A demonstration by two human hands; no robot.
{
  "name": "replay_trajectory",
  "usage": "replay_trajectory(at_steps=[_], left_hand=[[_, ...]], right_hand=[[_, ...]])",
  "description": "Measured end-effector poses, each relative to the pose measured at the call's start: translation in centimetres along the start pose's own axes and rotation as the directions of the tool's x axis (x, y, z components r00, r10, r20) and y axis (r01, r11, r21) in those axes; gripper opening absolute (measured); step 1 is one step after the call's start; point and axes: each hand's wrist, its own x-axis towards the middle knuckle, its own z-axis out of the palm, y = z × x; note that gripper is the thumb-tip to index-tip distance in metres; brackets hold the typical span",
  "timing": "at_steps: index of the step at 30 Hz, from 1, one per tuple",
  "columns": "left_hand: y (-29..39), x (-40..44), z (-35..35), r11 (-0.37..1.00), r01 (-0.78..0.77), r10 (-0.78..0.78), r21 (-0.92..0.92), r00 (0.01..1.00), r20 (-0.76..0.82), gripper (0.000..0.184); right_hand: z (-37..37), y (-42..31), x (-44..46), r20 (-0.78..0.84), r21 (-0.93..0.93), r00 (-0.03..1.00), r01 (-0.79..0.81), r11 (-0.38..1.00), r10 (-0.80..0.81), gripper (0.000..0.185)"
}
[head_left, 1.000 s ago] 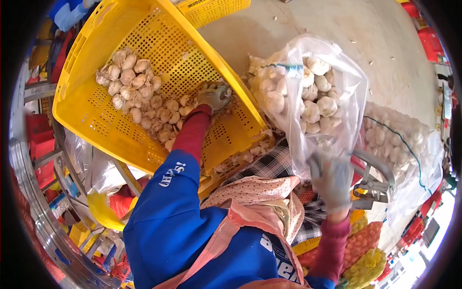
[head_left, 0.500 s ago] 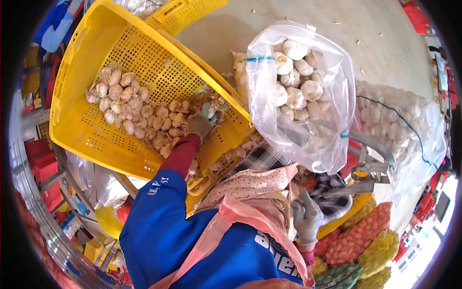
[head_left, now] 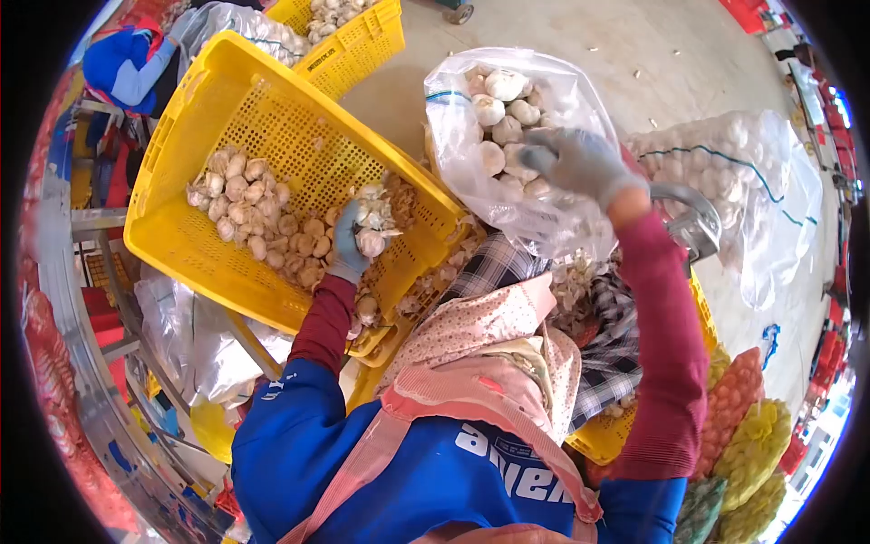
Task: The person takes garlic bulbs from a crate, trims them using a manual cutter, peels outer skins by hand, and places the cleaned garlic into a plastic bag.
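My left hand (head_left: 348, 243), in a grey-blue glove, is closed around garlic bulbs (head_left: 372, 238) in the tilted yellow crate (head_left: 299, 82). Loose garlic bulbs with brownish skins (head_left: 237, 195) lie heaped in that crate, to the left of the hand. Over the mouth of a clear plastic bag (head_left: 571, 91), my gloved right hand (head_left: 575, 165) reaches in with its fingers stretched to the left. Its fingertips are beside the pale garlic bulbs (head_left: 504, 109) in the bag; part of the pile is hidden beneath the hand.
A filled clear bag of garlic (head_left: 707, 154) stands at the right, near a curved metal bar (head_left: 693, 213). Red, yellow and green net sacks (head_left: 748, 444) sit at lower right. Another yellow crate (head_left: 358, 56) holds garlic at the top. A person in blue (head_left: 127, 72) is at upper left.
My right hand has risen from beside my lap to over the clear bag. My left hand has lifted slightly, with garlic bulbs now showing in its grasp. The view has shifted.
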Motion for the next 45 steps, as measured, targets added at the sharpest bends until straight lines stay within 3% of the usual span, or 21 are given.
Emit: replay_trajectory(at_steps=[1, 2, 3, 4, 6, 9, 13, 14, 15, 16, 17, 18, 20, 22, 25, 27, 32, 36, 38, 41, 45], left_hand=[[0.9, 3.7, 7.0, 0.942, -0.020, 0.219, 0.334, 0.792, -0.570, 0.047], [-1.2, 7.4, 14.9, 0.936, 0.022, 0.251, 0.351, 0.660, -0.708, 0.041], [-1.4, 5.6, 12.0, 0.914, -0.068, 0.259, 0.400, 0.857, -0.446, 0.041], [-1.6, 3.6, 9.3, 0.893, -0.168, 0.245, 0.417, 0.959, -0.139, 0.041], [-1.9, 3.9, 13.1, 0.970, 0.013, 0.107, 0.244, 0.876, -0.470, 0.045], [-3.6, 7.5, 18.4, 0.982, 0.101, 0.018, 0.162, 0.798, -0.602, 0.048], [-7.3, 10.6, 22.7, 0.970, 0.222, -0.241, -0.096, 0.904, -0.352, 0.052], [-9.2, 11.3, 25.4, 0.915, 0.274, -0.103, 0.297, 0.868, -0.485, 0.052], [-12.5, 11.8, 19.9, 0.965, 0.072, -0.126, 0.253, 0.971, 0.204, 0.051], [-13.9, 13.8, 23.4, 0.953, 0.303, -0.301, 0.021, 0.951, -0.073, 0.051], [-15.7, 14.8, 27.3, 0.827, 0.455, -0.246, 0.331, 0.821, -0.515, 0.053], [-15.3, 15.6, 28.6, 0.624, 0.775, -0.665, 0.104, 0.596, -0.451, 0.055], [-21.8, 16.8, 28.6, 0.400, 0.524, -0.393, 0.752, 0.839, -0.376, 0.043], [-23.6, 17.0, 28.9, 0.199, 0.454, -0.598, 0.868, 0.758, -0.260, 0.039], [-24.1, 17.8, 29.2, 0.154, 0.617, -0.607, 0.771, 0.676, -0.419, 0.040], [-23.5, 17.6, 27.9, 0.071, 0.386, -0.461, 0.920, 0.830, -0.313, 0.037], [-23.4, 16.8, 29.5, 0.295, 0.651, -0.550, 0.699, 0.714, -0.433, 0.059], [-23.0, 17.3, 27.1, 0.312, 0.592, -0.573, 0.743, 0.741, -0.349, 0.068], [-22.3, 17.5, 28.1, 0.412, 0.683, -0.605, 0.603, 0.700, -0.379, 0.070], [-22.2, 18.3, 28.3, 0.513, 0.623, -0.548, 0.590, 0.767, -0.334, 0.072], [-22.4, 20.2, 27.8, 0.550, 0.621, -0.561, 0.559, 0.770, -0.304, 0.073]], right_hand=[[0.5, 2.0, 1.6, 0.119, -0.415, 0.983, -0.076, 0.906, 0.137, 0.039], [-0.2, 4.1, 0.9, -0.200, -0.623, 0.980, -0.130, 0.771, 0.004, 0.038], [-1.7, 5.2, 0.4, -0.455, -0.756, 0.867, -0.255, 0.603, -0.203, 0.037], [-3.8, 3.9, -0.6, -0.624, -0.495, 0.757, -0.187, 0.849, -0.196, 0.037], [-6.7, -0.2, -5.0, -0.744, 0.203, 0.663, 0.109, 0.973, 0.081, 0.036], [-3.1, -5.4, -11.8, -0.748, 0.630, 0.634, 0.583, 0.513, 0.197, 0.027], [4.9, -8.1, -17.6, -0.417, 0.762, 0.896, 0.254, 0.596, 0.151, 0.035], [6.6, -8.4, -18.8, -0.317, 0.841, 0.912, 0.143, 0.522, 0.260, 0.040], [8.5, -8.5, -20.1, -0.241, 0.931, 0.890, 0.099, 0.351, 0.387, 0.044], [10.1, -8.6, -21.4, -0.148, 0.983, 0.854, 0.074, 0.166, 0.499, 0.049], [11.2, -8.4, -22.6, -0.060, 0.998, 0.822, 0.062, 0.015, 0.566, 0.058], [11.7, -8.4, -23.5, -0.060, 0.997, 0.781, 0.082, -0.007, 0.621, 0.066], [15.5, -6.7, -25.0, -0.280, 0.919, 0.737, 0.021, 0.393, 0.616, 0.073], [17.3, -6.7, -25.2, 0.037, 0.977, 0.613, 0.144, -0.158, 0.789, 0.066], [18.6, -5.3, -26.9, 0.146, 0.878, 0.591, 0.291, -0.379, 0.794, 0.061], [18.8, -5.6, -26.6, -0.012, 0.938, 0.513, 0.303, -0.168, 0.858, 0.062], [19.7, -6.1, -24.8, -0.147, 0.900, 0.550, 0.418, -0.119, 0.822, 0.074], [19.3, -4.8, -26.1, -0.318, 0.945, 0.563, 0.256, 0.205, 0.763, 0.031], [18.8, -3.6, -26.7, -0.075, 0.949, 0.442, 0.307, -0.072, 0.894, 0.021], [18.5, -2.1, -27.4, -0.411, 0.907, 0.138, 0.159, 0.389, 0.901, 0.025], [14.8, 1.9, -25.9, -0.627, 0.628, 0.397, -0.253, 0.736, 0.670, 0.051]])
